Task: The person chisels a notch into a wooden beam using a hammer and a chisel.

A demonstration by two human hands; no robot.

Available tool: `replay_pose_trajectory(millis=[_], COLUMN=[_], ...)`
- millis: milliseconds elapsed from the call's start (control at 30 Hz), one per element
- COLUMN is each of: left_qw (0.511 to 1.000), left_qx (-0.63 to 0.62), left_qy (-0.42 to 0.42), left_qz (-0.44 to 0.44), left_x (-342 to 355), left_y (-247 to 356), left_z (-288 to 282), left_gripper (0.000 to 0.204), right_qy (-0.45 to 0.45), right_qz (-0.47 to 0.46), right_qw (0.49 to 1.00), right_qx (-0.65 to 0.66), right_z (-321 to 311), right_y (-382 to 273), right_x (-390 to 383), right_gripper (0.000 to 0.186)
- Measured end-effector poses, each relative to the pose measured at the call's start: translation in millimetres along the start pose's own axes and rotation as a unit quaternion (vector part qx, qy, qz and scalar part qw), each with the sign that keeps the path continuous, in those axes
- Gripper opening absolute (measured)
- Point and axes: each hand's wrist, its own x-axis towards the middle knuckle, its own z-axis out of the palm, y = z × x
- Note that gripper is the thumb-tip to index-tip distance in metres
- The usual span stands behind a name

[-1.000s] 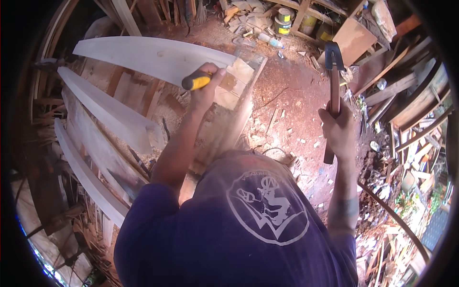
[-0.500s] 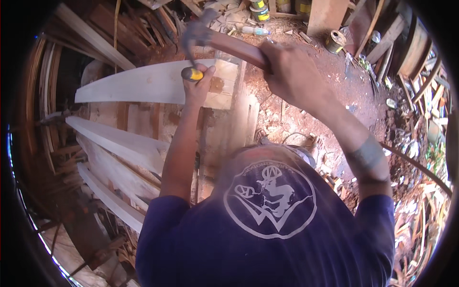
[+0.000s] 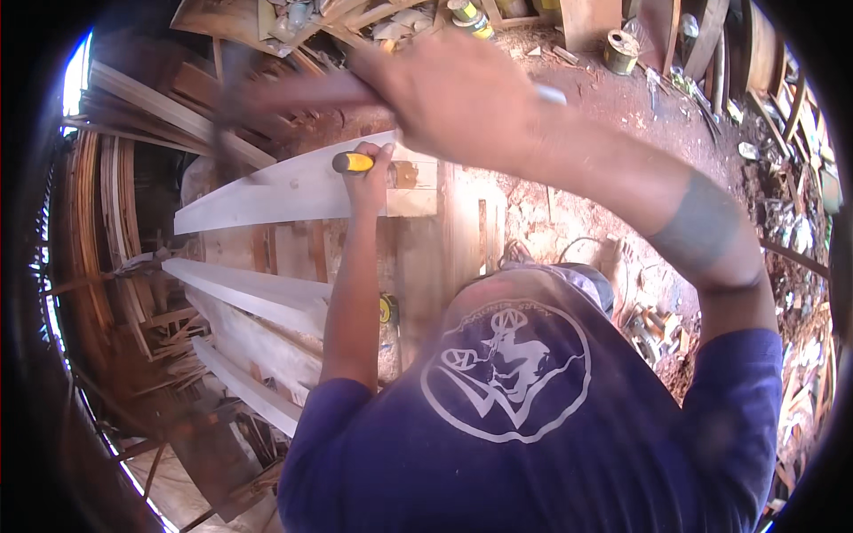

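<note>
My left hand (image 3: 370,182) is closed round a chisel (image 3: 357,162) with a yellow and black handle, held over the right end of a long pale plank (image 3: 275,188). The chisel's blade is hidden by the hand. Next to it, a brown recess or patch (image 3: 405,174) shows in the wood. Raised above the plank, my right hand (image 3: 462,98) grips a hammer (image 3: 315,91) by its wooden handle. The hammer's head, up and to the left, is smeared by motion.
More pale planks (image 3: 253,289) lie side by side nearer me on the left. A yellow and black tape measure (image 3: 388,308) sits by my left forearm. Timber stacks stand at far left. An open tin (image 3: 621,51) and wood scraps lie on the floor beyond.
My right hand and the hammer have swung left and up in the view, the hammer head now blurred. The left hand keeps its hold on the chisel at the plank's end. The view has shifted slightly.
</note>
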Motion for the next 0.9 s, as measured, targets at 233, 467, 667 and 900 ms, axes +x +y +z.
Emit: replay_pose_trajectory(millis=[233,467,667,900], left_qw=[0.994,0.999,0.973,0.993], left_qx=[-0.084,0.010,0.186,0.048], left_qy=[0.022,-0.033,-0.129,-0.089], left_qz=[0.063,-0.033,0.048,-0.064], left_x=[4.1,-4.8,13.2,6.3], left_y=[26.0,-12.3,8.3,4.9], left_z=[21.2,-9.9,-10.5,-8.1], left_gripper=[0.017,0.017,0.024,0.014], right_qy=[0.017,-0.013,-0.128,0.025], right_qz=[-0.006,-0.001,0.042,0.033], right_qw=[0.999,1.000,0.989,0.998], right_qx=[0.035,-0.010,-0.053,0.053], right_z=[60.4,-1.9,67.6,12.1], right_y=[22.3,-8.2,26.7,-0.9], right_x=[-38.1,1.7,-51.6,-21.7], right_gripper=[0.033,0.042,0.035,0.037])
